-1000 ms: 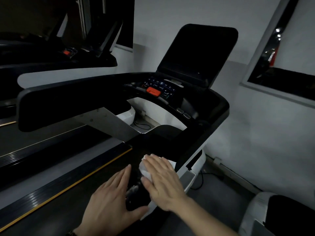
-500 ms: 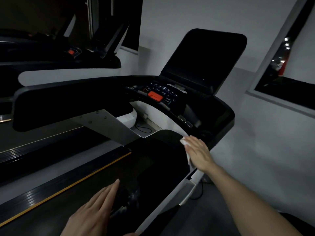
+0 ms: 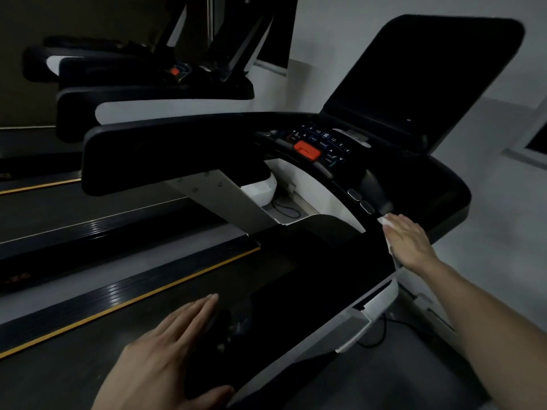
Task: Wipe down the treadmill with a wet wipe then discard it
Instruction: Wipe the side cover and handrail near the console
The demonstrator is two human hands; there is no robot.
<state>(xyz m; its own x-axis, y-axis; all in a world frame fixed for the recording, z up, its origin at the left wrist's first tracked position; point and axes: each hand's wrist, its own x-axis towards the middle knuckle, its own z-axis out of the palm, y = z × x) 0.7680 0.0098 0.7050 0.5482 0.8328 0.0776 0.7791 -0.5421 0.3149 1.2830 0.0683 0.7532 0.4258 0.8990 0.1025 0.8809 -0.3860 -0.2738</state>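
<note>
A dimly lit gym is seen from a head-worn camera looking down over a black treadmill [image 3: 310, 279]. The right hand [image 3: 410, 242] is stretched forward with its fingers straight and laid flat on a white wet wipe [image 3: 385, 222], which is pressed against the far end of the treadmill's right side rail, just below the curved console; only the wipe's edge is seen past the fingertips and along the inner side of the hand. The left hand [image 3: 165, 353] is laid open on the near end of the same rail, fingers straight and together, the thumb spread along the lower edge. On the console a red stop button [image 3: 307, 150] is set among small lit keys, and a large dark screen [image 3: 420, 75] is tilted up behind it. The dark running belt [image 3: 88, 321] is bordered by a thin yellow stripe. A second treadmill [image 3: 148, 93] is seen to the left, beside a pale wall [image 3: 488, 217]
</note>
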